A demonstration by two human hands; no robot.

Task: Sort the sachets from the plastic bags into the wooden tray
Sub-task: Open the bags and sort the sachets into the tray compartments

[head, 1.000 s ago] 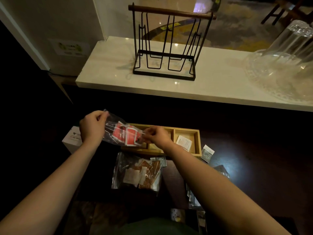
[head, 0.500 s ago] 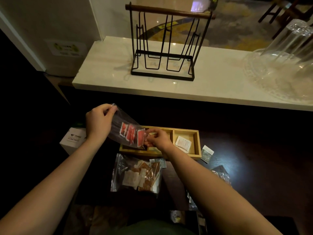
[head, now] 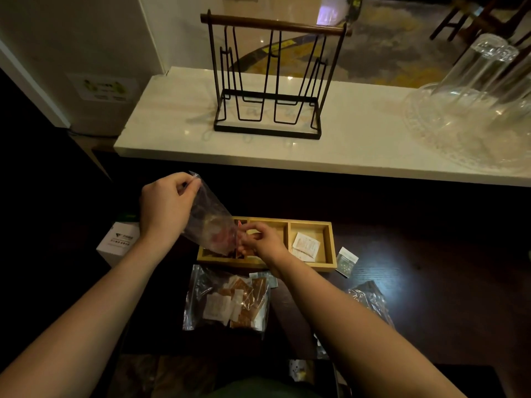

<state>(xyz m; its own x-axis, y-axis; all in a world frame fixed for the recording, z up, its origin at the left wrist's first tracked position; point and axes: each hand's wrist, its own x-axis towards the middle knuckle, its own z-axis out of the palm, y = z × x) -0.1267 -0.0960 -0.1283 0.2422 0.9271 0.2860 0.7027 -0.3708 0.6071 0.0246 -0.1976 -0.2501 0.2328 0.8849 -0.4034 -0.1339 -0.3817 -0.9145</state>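
Observation:
A wooden tray (head: 330, 245) with three compartments lies on the dark table. My left hand (head: 166, 208) pinches the upper corner of a clear plastic bag (head: 209, 222), tilted with its mouth down over the tray's left compartment. Red sachets (head: 222, 237) show blurred at the bag's lower end. My right hand (head: 258, 239) grips the bag's mouth over the tray's left and middle compartments. White sachets (head: 306, 245) lie in the right compartment. A second bag (head: 227, 300) of brown and white sachets lies in front of the tray.
A green-white sachet (head: 347, 261) lies right of the tray, a crumpled clear bag (head: 370, 300) further right. A white box (head: 119, 242) sits at the left. On the white counter behind stand a black wire rack (head: 270, 81) and glassware (head: 474, 104).
My left hand has lifted the bag's closed end, tipping it steeply. The red sachets have slid down toward the mouth at the tray. My right hand has dropped lower onto the tray.

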